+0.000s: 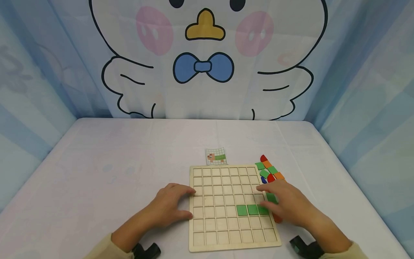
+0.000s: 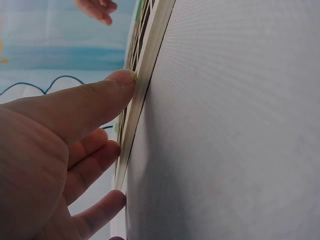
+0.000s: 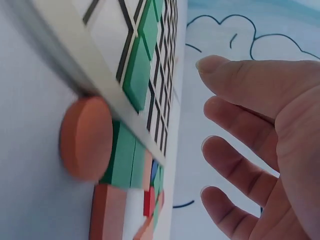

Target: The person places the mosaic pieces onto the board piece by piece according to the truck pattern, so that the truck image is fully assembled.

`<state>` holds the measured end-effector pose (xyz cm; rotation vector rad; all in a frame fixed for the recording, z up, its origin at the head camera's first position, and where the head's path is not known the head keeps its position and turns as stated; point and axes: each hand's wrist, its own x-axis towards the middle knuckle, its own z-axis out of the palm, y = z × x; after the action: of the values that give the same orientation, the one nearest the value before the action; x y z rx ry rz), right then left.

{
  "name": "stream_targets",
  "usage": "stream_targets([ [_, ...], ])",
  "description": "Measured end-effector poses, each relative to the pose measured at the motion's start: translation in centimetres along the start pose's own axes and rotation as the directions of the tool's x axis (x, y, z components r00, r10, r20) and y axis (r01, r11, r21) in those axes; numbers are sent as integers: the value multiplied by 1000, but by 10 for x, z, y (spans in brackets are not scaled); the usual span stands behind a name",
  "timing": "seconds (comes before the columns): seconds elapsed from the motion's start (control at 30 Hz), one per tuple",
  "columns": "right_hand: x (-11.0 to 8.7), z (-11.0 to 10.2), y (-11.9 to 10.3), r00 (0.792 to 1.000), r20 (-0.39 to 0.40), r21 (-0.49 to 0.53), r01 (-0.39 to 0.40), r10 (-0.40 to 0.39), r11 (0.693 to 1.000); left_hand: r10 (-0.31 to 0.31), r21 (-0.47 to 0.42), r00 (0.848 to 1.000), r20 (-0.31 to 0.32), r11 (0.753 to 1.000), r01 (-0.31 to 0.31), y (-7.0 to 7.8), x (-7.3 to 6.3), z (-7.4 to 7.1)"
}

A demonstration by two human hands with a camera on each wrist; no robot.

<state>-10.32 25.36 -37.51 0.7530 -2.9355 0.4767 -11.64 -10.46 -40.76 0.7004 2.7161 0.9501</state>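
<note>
A wooden grid board (image 1: 211, 190) lies on the table with three green square tiles (image 1: 252, 210) side by side in one row, reaching its right column. At the board's left edge is my left hand (image 1: 166, 207), thumb and fingertips against the rim, as the left wrist view shows. Above the right side hovers my right hand (image 1: 289, 203), its fingers spread and holding nothing. Beside the board on that side lie loose pieces, among them an orange round piece (image 3: 86, 139), dark green tiles (image 3: 120, 157) and a red piece (image 1: 263, 158); the hand hides some of them.
A small picture card (image 1: 216, 157) with a gridded drawing lies just behind the board. The white tabletop (image 1: 129, 154) extends to both sides. A printed curtain (image 1: 203, 97) hangs at the back, and blue curtains stand left and right. Black wrist devices (image 1: 307, 248) sit below both hands.
</note>
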Motion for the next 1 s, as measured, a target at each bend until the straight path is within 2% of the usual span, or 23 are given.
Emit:
stream_targets([
  [0.17,-5,-4,8,998,-24,-11,-54,54,998,-6,-2,1000,4,1000,6,1,1,-1],
  [0.47,-9,1,22,987,20,18,-159,158,987,12,-5,1000,0,1000,-12,1,-1,-2],
  [1.0,-8,6,33,981,56,31,-189,188,981,35,7,999,-16,999,-35,-2,-2,-1],
])
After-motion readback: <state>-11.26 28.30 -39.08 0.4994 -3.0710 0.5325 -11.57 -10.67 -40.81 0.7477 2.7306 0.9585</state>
